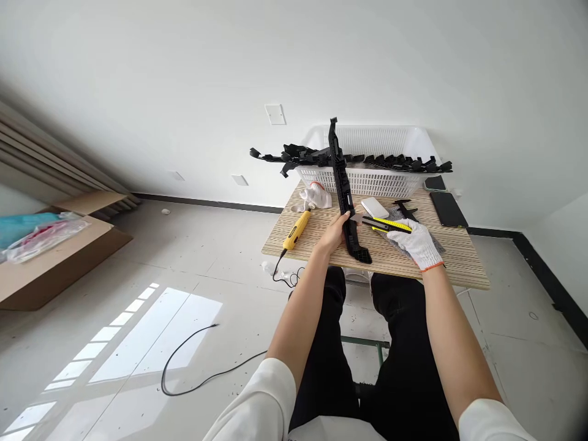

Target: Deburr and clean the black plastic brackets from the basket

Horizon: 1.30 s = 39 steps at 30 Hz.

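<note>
My bare left hand (335, 231) is closed round the lower part of a long black plastic part (340, 177), which is tilted up from the table edge toward the basket. In a white knit glove with an orange cuff, my right hand (418, 244) grips a yellow and black utility knife (388, 225). The knife's blade (357, 217) is out and points left, close against the black part beside my left fingers; whether it touches cannot be made out. Behind them, several similar black plastic parts (390, 160) lie across the basket's top.
A white plastic basket (367, 184) stands at the back of the wooden table (450, 260). Around my hands are a yellow corded tool (296, 231), a white glove (316, 196), a white box-like object (374, 207), black calipers (406, 209) and a black tablet-like slab (448, 209). A cable (184, 392) curls on the floor.
</note>
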Each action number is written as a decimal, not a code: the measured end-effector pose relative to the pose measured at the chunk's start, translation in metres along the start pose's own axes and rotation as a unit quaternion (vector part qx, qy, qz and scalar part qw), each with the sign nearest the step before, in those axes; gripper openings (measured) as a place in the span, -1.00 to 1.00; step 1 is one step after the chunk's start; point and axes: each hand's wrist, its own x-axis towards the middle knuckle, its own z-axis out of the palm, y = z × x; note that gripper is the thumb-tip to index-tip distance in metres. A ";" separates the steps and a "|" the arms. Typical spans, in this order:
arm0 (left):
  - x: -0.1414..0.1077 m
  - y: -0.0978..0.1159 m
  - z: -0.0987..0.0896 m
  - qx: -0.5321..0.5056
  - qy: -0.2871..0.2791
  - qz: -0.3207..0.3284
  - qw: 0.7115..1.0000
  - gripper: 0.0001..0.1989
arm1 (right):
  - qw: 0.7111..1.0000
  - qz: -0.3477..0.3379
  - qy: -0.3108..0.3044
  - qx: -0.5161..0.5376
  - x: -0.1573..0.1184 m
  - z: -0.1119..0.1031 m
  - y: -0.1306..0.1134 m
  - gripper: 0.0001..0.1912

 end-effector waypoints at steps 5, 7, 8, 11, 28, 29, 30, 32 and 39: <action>-0.003 -0.004 0.004 0.034 0.025 -0.001 0.999 -0.44 | 0.996 0.039 0.018 0.078 0.001 0.002 -0.002 -0.59; -0.004 -0.004 0.004 0.034 0.028 -0.014 0.999 -0.43 | 0.994 0.043 0.021 0.101 0.002 0.003 -0.003 -0.61; -0.004 -0.004 0.004 0.033 0.022 -0.012 0.999 -0.46 | 0.992 0.045 0.021 0.114 0.002 0.003 -0.003 -0.61; -0.005 -0.004 0.005 0.021 -0.010 0.012 1.000 -0.59 | 0.989 0.046 0.020 0.140 0.002 0.004 -0.004 -0.62; -0.011 -0.001 0.006 0.013 -0.042 -0.035 0.998 -0.62 | 0.987 0.026 0.059 0.144 0.006 0.004 0.003 -0.69; -0.011 -0.002 0.006 0.010 -0.043 -0.035 0.998 -0.59 | 0.986 0.023 0.071 0.147 0.006 0.004 0.003 -0.69; -0.010 -0.003 0.006 0.008 -0.044 -0.036 0.998 -0.55 | 0.985 0.022 0.082 0.150 0.005 0.004 0.003 -0.70; -0.008 -0.005 0.004 0.007 -0.043 -0.038 0.998 -0.49 | 0.986 0.022 0.076 0.145 0.004 0.004 0.001 -0.69; -0.006 -0.008 -0.001 0.025 0.014 -0.058 0.998 -0.38 | 0.994 0.015 0.042 0.095 -0.002 0.004 -0.004 -0.66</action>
